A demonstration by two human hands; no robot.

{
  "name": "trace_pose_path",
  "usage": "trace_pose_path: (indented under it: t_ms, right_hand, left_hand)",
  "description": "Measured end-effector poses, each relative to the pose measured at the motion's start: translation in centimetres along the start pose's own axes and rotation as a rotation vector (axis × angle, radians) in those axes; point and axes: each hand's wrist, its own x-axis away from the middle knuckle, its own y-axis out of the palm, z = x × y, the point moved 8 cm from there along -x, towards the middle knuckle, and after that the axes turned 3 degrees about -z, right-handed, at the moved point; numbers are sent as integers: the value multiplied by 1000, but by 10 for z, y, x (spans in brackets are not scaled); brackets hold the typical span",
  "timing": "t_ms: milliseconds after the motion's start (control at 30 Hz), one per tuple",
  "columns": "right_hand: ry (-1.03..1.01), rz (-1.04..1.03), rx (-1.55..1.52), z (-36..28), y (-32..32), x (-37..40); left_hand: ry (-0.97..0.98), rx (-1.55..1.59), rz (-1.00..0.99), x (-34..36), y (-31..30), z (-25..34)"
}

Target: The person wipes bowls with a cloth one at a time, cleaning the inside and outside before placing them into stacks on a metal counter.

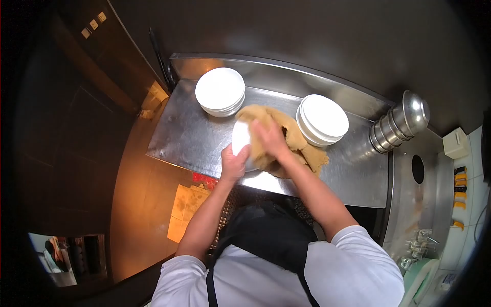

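Note:
My left hand grips the lower edge of a white plate, which is tilted up above the steel counter. A tan cloth is bunched around the plate's right side and hangs down to the counter. My right hand is closed on part of this cloth at the plate's face; its fingers are smeared by motion. Behind the left hand stands a stack of white plates. To the right of the cloth is a second stack of white plates.
The steel counter has a raised back edge against a dark wall. Nested metal bowls lie sideways at its right end. Farther right are a metal sink area and yellow-handled tools on the wall. Flattened cardboard lies on the floor at left.

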Motion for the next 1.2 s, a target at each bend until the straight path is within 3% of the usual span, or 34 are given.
trace_pose_path:
  t_ms: [100, 133, 167, 233, 333, 433, 467, 533, 633, 733, 800, 867, 967, 1033, 1067, 1133, 1200]
  right_hand:
    - [224, -43, -235, 100, -8, 24]
    - [118, 104, -269, 60, -3, 46]
    - [18, 247, -307, 11, 4, 70]
    - [-281, 185, 522, -33, 22, 94]
    - [-503, -193, 795, -92, 43, 64]
    - [-102, -462, 789, -85, 27, 11]
    - [55, -497, 516, -67, 13, -1]
    - [338, -538, -37, -6, -8, -14]
    - [479, -126, -602, 63, -17, 2]
    - [606, 3, -444, 108, -24, 6]
    - [477, 60, -563, 110, -20, -3]
    - [352, 132, -554, 101, -22, -14]
    - [71, 14, -211, 15, -8, -3]
    - [-208, -37, 27, -42, 3, 8]
    - [-467, 51, 259, -71, 7, 23]
    - [-586, 37, 419, -89, 26, 55]
    - [-714, 8, 533, -95, 32, 75]
  left_hand:
    - [-36, -204, -19, 10, 5, 0]
    - [-23, -259, -19, 10, 7, 11]
    - [-60, -100, 1, 14, 2, -3]
    - [-87, 44, -30, 18, -7, -18]
    - [8, 31, -61, 26, 8, 12]
    - [-79, -26, -290, 37, 18, -13]
    - [-66, 71, -271, 39, 22, -7]
    - [-160, -21, -257, 46, 19, -11]
    - [-151, -39, -247, 50, 15, -13]
    - [-173, -5, -233, 60, 4, -17]
    - [-172, -38, -277, 55, 1, -21]
    - [-149, 116, -86, 44, -3, -28]
    - [-86, 218, 61, 28, 0, -15]
    - [-44, 269, 111, 20, 5, -3]
    - [-17, 307, 141, 15, 5, 3]
    - [111, 372, 198, 4, 6, 17]
    - [1, 566, 204, -3, 12, 27]
